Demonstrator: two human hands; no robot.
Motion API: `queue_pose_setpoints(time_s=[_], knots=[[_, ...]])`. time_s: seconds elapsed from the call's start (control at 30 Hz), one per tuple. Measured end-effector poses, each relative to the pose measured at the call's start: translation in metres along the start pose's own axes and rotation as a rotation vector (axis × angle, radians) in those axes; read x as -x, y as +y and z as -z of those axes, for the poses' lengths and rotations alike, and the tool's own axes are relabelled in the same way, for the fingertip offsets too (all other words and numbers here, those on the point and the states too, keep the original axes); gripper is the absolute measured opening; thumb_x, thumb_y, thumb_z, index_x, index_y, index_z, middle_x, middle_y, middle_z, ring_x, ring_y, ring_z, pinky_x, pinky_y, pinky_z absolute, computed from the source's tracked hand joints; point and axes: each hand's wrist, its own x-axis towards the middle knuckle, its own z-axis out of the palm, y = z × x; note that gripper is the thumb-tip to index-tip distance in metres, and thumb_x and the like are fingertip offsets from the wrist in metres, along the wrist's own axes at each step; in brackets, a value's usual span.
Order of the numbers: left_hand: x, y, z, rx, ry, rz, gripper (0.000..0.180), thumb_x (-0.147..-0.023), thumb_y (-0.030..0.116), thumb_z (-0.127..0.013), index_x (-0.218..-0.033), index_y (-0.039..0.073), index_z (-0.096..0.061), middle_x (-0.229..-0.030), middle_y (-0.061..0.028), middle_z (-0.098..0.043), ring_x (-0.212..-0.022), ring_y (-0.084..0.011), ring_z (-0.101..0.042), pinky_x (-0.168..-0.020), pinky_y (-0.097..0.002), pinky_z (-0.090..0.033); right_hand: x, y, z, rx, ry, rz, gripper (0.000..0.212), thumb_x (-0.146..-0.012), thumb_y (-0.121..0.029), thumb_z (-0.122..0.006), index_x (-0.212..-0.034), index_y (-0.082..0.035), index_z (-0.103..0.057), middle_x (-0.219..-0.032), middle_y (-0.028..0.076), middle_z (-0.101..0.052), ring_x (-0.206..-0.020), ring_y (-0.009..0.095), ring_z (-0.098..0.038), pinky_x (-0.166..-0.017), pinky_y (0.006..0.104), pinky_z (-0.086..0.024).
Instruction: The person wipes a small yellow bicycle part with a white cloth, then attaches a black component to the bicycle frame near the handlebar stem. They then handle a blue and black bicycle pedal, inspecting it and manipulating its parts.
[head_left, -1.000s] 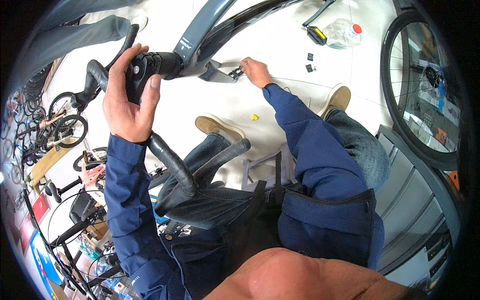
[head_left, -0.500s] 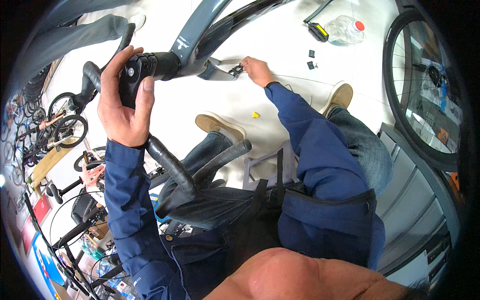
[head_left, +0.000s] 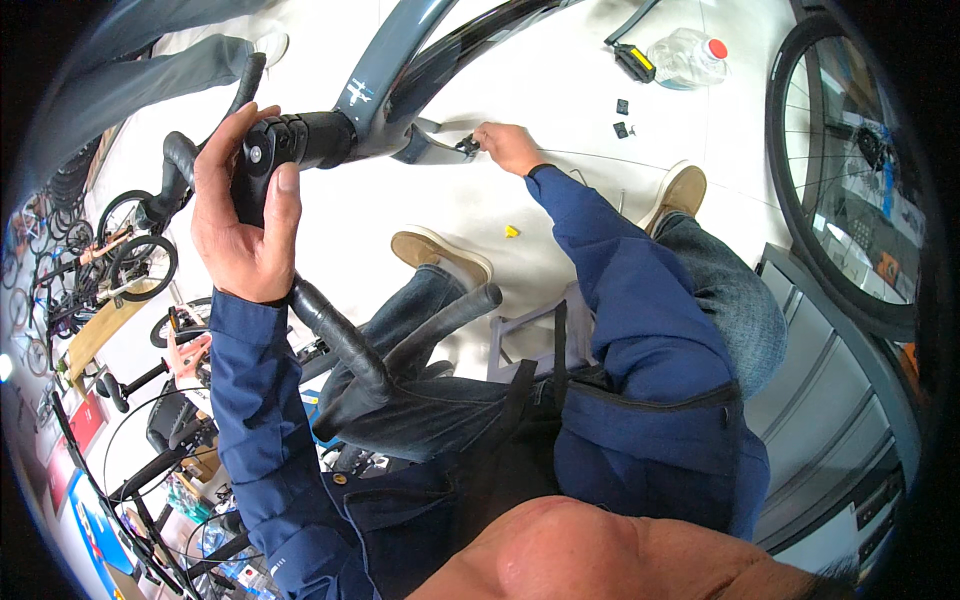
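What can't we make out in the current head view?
Head view:
- Part of the handlebar: covered by the left grip.
- How the right grip meets the small black part: too small to tell.
- Rest of the bike frame: cut off by top edge.
- Spoked wheel's right side: lost in dark fisheye rim.

The handlebar [head_left: 335, 335] sits left of the bicycle frame [head_left: 392, 75]; rightward come a pedal [head_left: 634, 64], a bottle [head_left: 688, 60] on the floor [head_left: 570, 225], then a wheel [head_left: 783, 150].
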Motion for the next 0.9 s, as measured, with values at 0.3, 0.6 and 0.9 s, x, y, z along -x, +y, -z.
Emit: queue_pose_setpoints(time_s=[0.3, 0.6, 0.9], knots=[[0.0, 0.0, -0.001, 0.039, 0.005, 0.012, 0.051, -0.097, 0.014, -0.064, -0.144, -0.002, -0.051, -0.128, -0.0219, -0.067, -0.115, -0.0262, -0.066, -0.102, -0.0359, -0.05, 0.003, 0.003, -0.003, -0.087, 0.026, -0.027, 0.02, -0.099, -0.018, -0.061, -0.105, -0.002, -0.072, -0.093, 0.019, -0.073, -0.087, 0.038, -0.071, -0.079, 0.0445, -0.056], [0.001, -0.001, 0.0, 0.023, 0.008, 0.009, 0.05, -0.098, 0.015, -0.064, -0.143, -0.002, -0.051, -0.127, -0.0221, -0.068, -0.115, -0.0267, -0.067, -0.103, -0.0365, -0.051, 0.004, 0.006, 0.007, -0.117, 0.153, -0.058, 0.023, -0.101, -0.019, -0.057, -0.101, 0.0, -0.071, -0.087, 0.017, -0.074, -0.079, 0.032, -0.073, -0.075, 0.0398, -0.057], [0.003, -0.007, 0.001, 0.108, 0.053, -0.05, 0.051, -0.092, 0.013, -0.072, -0.139, -0.001, -0.056, -0.12, -0.0182, -0.071, -0.109, -0.0245, -0.07, -0.098, -0.0348, -0.053, 0.039, 0.081, 0.043, 0.67, -0.315, -0.472, 0.03, -0.097, -0.026, -0.056, -0.101, -0.004, -0.076, -0.107, 0.019, -0.075, -0.099, 0.037, -0.072, -0.086, 0.0485, -0.058]])
